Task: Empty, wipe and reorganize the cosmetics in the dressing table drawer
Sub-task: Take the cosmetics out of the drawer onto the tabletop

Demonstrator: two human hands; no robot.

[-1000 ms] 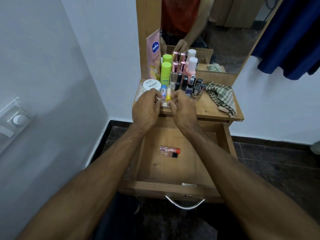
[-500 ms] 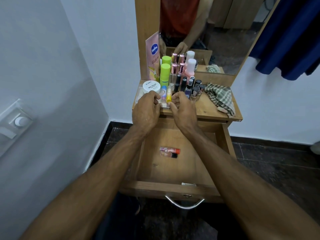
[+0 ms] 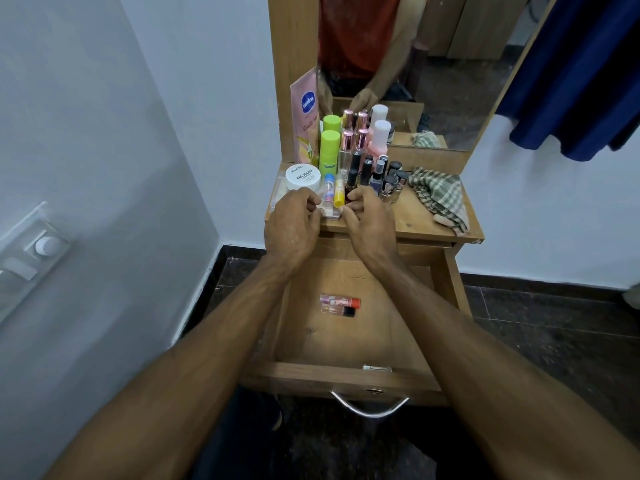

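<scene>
Because the drawer (image 3: 349, 341) is being refilled piece by piece, we keep both hands at the tabletop's front edge: our left hand (image 3: 292, 226) and right hand (image 3: 369, 225) have curled fingertips on a small clear case (image 3: 327, 213); whether they truly pinch it, we cannot tell. Two small tubes (image 3: 339, 305) already lie in the drawer. Nail polish bottles (image 3: 384, 180) crowd just behind, the checked cloth (image 3: 440, 197) to the right.

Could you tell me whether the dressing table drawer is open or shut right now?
Open: the drawer is pulled out, its wooden floor showing, with two small tubes lying inside.
</scene>
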